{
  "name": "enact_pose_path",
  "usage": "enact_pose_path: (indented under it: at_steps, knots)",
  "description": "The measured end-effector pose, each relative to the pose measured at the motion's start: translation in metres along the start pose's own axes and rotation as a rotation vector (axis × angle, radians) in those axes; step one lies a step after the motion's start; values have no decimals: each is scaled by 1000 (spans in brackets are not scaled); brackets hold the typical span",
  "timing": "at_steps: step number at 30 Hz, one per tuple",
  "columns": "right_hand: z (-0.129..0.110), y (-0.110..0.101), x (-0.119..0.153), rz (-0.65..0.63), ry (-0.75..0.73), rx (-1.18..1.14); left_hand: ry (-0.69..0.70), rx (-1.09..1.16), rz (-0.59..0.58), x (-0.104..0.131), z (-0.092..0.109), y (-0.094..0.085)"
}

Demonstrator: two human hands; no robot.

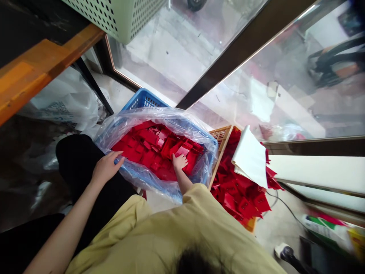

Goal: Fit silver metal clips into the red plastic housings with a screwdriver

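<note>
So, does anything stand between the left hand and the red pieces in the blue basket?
Nothing visible does: the left hand is at the edge of the open clear liner, fingertips beside the uncovered red pieces.

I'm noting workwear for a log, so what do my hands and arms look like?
Your left hand and right hand are both ungloved. The shirt is dull yellow, its right sleeve loose. No watch shows; rings are too small to tell.

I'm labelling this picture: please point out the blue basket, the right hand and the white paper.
Blue basket [144, 93]: head view, far rim.
Right hand [180, 162]: head view, back.
White paper [251, 158]: head view, middle.
</note>
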State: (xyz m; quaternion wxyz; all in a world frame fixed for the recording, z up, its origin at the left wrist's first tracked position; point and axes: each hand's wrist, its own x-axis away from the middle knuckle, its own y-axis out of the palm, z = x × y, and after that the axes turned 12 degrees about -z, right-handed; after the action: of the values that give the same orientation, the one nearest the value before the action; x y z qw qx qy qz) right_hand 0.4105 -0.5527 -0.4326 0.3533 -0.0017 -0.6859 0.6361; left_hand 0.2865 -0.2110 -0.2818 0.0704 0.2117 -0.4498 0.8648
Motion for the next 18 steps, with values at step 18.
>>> enact_pose_path:
  at_steps: [18]
  knots:
    - [68,-10,17,-30,-81,-274,26,9,-21,5,-3,-2]
